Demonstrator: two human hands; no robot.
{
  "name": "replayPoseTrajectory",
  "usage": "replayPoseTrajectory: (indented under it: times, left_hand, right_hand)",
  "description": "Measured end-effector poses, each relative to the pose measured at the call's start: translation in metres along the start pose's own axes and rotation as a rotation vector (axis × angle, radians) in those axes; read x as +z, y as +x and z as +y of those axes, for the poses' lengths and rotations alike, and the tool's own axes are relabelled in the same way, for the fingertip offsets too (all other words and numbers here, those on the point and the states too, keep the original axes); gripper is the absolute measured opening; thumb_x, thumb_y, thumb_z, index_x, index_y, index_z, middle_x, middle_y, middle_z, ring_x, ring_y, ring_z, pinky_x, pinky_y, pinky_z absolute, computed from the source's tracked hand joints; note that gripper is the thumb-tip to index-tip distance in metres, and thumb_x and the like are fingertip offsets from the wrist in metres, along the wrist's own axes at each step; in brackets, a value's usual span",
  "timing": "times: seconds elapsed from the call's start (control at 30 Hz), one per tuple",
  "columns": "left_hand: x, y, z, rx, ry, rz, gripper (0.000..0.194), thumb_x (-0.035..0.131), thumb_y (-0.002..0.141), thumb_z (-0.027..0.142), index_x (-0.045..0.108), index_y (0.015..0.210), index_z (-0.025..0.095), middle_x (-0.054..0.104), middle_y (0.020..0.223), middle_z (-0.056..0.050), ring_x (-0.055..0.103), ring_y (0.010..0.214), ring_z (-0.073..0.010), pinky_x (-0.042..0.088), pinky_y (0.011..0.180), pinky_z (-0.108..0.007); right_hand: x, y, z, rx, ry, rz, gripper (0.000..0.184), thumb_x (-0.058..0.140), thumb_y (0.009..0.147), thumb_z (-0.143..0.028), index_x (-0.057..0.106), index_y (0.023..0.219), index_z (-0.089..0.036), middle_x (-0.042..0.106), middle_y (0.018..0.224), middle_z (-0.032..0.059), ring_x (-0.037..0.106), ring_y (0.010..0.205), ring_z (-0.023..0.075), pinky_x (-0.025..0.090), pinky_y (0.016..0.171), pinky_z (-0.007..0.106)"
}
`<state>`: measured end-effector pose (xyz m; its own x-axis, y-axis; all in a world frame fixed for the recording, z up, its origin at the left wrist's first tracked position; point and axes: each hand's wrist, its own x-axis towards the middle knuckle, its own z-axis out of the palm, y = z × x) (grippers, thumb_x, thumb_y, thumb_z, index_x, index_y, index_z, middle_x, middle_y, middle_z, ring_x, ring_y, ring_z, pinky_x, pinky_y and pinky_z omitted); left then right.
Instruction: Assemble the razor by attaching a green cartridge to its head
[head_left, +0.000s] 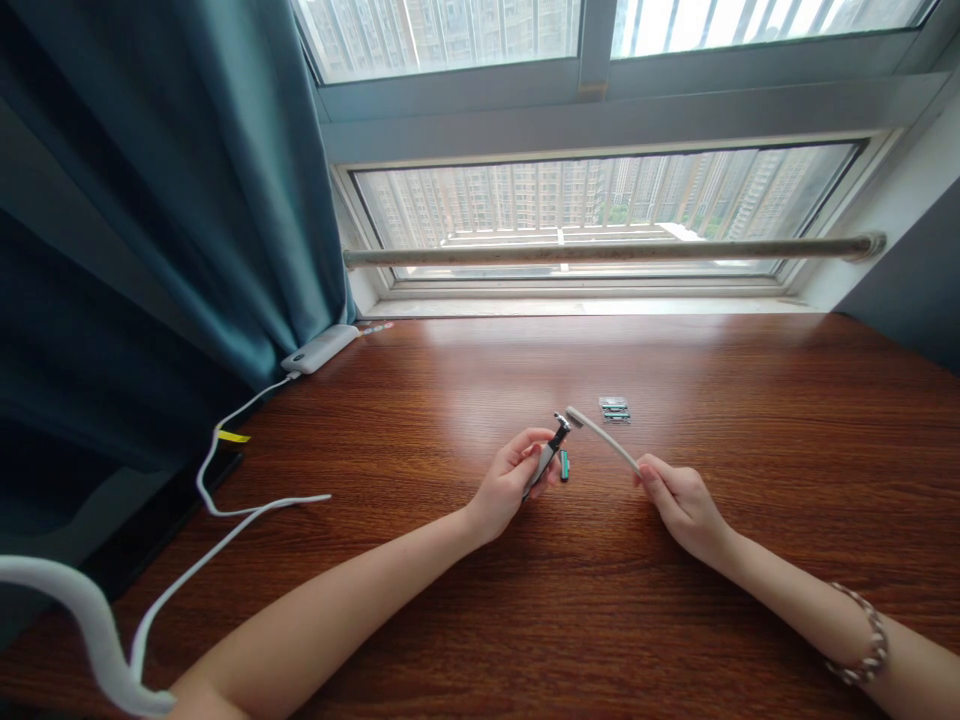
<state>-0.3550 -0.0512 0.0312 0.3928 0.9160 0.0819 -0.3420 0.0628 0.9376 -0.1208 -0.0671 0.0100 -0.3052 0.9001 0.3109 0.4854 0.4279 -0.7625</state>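
My left hand point(508, 480) is closed round a razor handle point(541, 466) with a grey grip and a black neck, its bare metal end pointing up. Closed on the lower end of a pale toothbrush point(611, 442) is my right hand point(684, 505). The toothbrush's bristle head is beside the razor handle's metal end; whether they touch I cannot tell. On the table just right of my left fingers lies a green and black razor cartridge point(565, 466). A clear pack of razor cartridges point(615, 409) lies farther back, beyond the toothbrush.
The brown wooden table point(420, 610) reaches to the window. A white power strip point(321, 349) sits by the blue curtain point(225, 180), its white cable point(204, 470) running down the left side. A thick white curved tube point(67, 600) stands at lower left, near my left arm.
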Motion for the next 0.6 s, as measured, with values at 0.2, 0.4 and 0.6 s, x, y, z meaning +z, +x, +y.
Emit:
replayPoseTrajectory:
  times: [0.2, 0.4, 0.6]
  left_hand:
    - [-0.0003, -0.0001, 0.0002, 0.023, 0.037, 0.021, 0.024, 0.048, 0.082, 0.035, 0.050, 0.098, 0.017, 0.052, 0.060, 0.000, 0.038, 0.049, -0.0073, 0.024, 0.044, -0.020]
    - [-0.0013, 0.0009, 0.0002, 0.027, 0.092, 0.052, 0.026, 0.049, 0.080, 0.036, 0.051, 0.098, 0.017, 0.052, 0.061, 0.001, 0.038, 0.049, -0.0072, 0.026, 0.046, -0.021]
    - [-0.0027, 0.0023, -0.0006, 0.018, 0.126, 0.092, 0.029, 0.049, 0.080, 0.038, 0.050, 0.100, 0.017, 0.051, 0.063, 0.000, 0.037, 0.049, -0.0072, 0.026, 0.047, -0.021]
  right_hand:
    - [0.0007, -0.0007, 0.0013, -0.030, -0.003, -0.008, 0.028, 0.031, 0.090, -0.031, 0.048, 0.073, -0.017, 0.030, 0.049, -0.0053, 0.030, 0.042, 0.0083, 0.027, 0.046, 0.021]
    - [0.0002, -0.0002, -0.0005, -0.047, -0.049, 0.048, 0.027, 0.031, 0.090, -0.029, 0.048, 0.073, -0.017, 0.029, 0.049, -0.0054, 0.031, 0.041, 0.0082, 0.027, 0.045, 0.021]
    - [0.0011, -0.0011, -0.0002, -0.069, -0.148, 0.103, 0.025, 0.032, 0.089, -0.028, 0.049, 0.074, -0.017, 0.032, 0.048, -0.0054, 0.036, 0.040, 0.0085, 0.028, 0.046, 0.021]
